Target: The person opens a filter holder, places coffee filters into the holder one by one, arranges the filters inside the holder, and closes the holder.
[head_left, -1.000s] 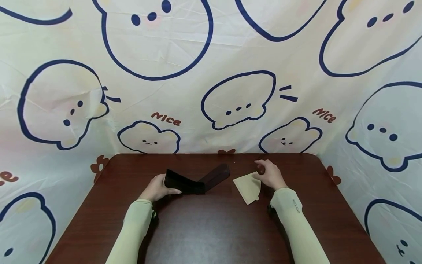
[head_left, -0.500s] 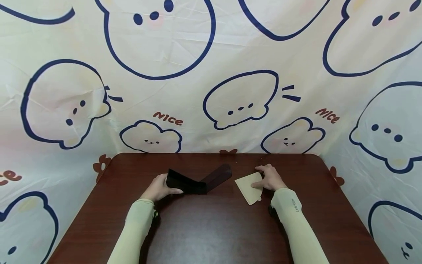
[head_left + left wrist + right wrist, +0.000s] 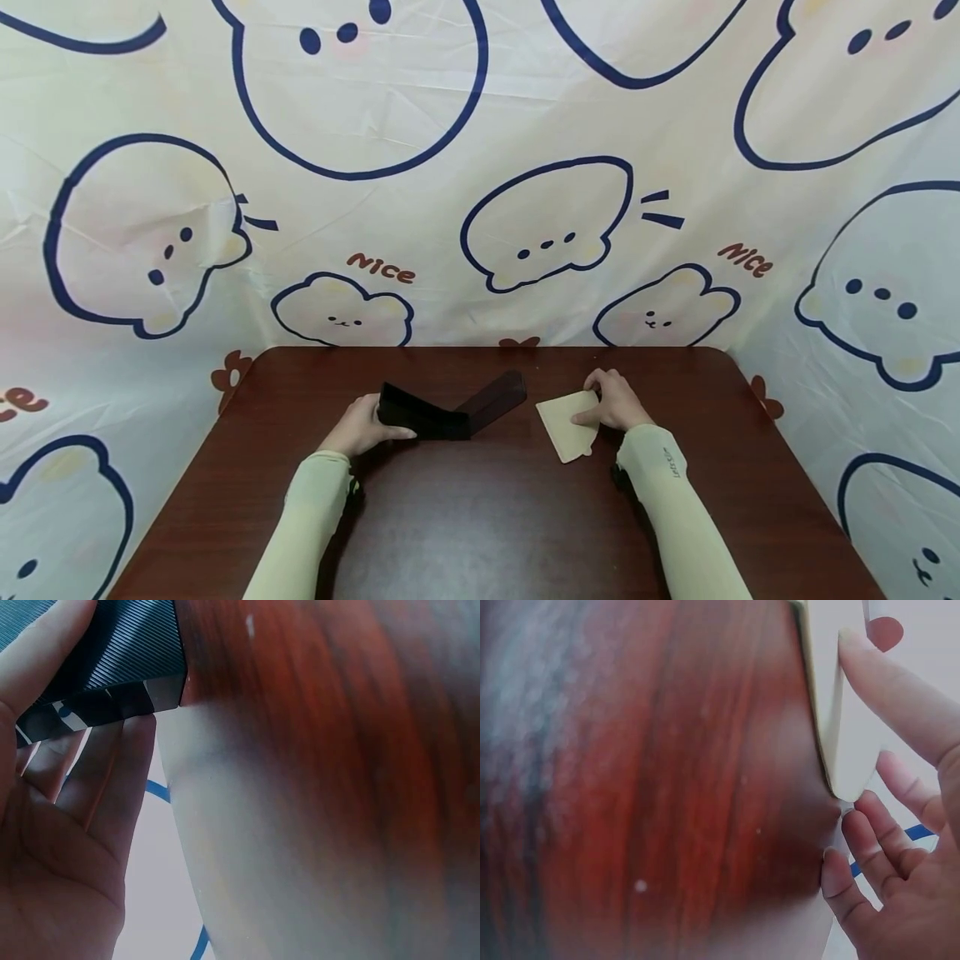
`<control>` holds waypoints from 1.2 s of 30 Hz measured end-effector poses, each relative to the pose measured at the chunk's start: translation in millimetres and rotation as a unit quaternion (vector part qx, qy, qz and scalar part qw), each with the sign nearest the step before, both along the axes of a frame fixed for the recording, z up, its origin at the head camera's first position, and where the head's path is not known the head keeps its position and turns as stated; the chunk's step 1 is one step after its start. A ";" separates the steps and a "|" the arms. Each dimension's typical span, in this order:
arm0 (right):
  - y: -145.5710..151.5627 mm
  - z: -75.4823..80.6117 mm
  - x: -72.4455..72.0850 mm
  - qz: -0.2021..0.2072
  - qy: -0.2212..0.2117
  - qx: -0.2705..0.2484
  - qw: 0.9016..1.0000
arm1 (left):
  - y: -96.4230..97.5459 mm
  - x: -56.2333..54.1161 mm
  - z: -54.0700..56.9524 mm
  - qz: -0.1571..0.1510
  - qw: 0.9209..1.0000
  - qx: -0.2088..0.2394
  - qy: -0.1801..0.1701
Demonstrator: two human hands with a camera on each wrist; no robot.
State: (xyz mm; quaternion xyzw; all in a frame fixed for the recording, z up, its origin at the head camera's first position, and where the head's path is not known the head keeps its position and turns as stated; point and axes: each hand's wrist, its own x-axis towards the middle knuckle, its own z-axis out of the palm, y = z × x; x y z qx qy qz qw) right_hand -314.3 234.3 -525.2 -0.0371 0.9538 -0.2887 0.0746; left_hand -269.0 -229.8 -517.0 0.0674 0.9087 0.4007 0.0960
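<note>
On the left of the table, my left hand grips the end of a black box, with a dark flap folded out from it to the right. Ridged texture covers the box's face in the left wrist view; the thumb lies across it and the fingers are beneath. My right hand pinches the right side of a flat cream-coloured piece with a small rounded tab at its near corner. Up close, the thumb presses on the pale piece, with fingertips around its lower end.
Both hands work at the far half of a dark reddish-brown table. Beyond its back edge hangs a white cloth printed with blue-outlined cartoon animals, which also covers both sides.
The right hand's fingers have drawn in from an outstretched pose to pinch the cream piece, the thumb on its face. The left hand and black box have stayed in place.
</note>
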 end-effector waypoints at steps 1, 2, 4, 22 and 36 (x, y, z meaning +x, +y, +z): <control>0.3 0.1 -0.3 -0.003 -0.001 -0.001 1.000 | 0.0 -0.2 0.0 -0.001 1.000 0.001 -0.001; 0.3 0.3 -0.4 -0.007 -0.002 -0.003 1.000 | -0.2 -0.4 0.0 -0.001 1.000 0.001 -0.002; 0.3 0.5 -0.7 -0.009 0.001 -0.005 1.000 | -0.7 -1.1 -0.4 -0.003 1.000 0.004 -0.002; -8.9 7.4 5.7 -0.018 0.033 -0.025 0.999 | -0.7 -2.7 -3.8 -0.009 1.000 0.007 0.012; 0.2 12.3 14.6 -0.003 0.061 -0.070 0.996 | -0.5 -0.9 -3.1 -0.008 1.000 0.003 0.010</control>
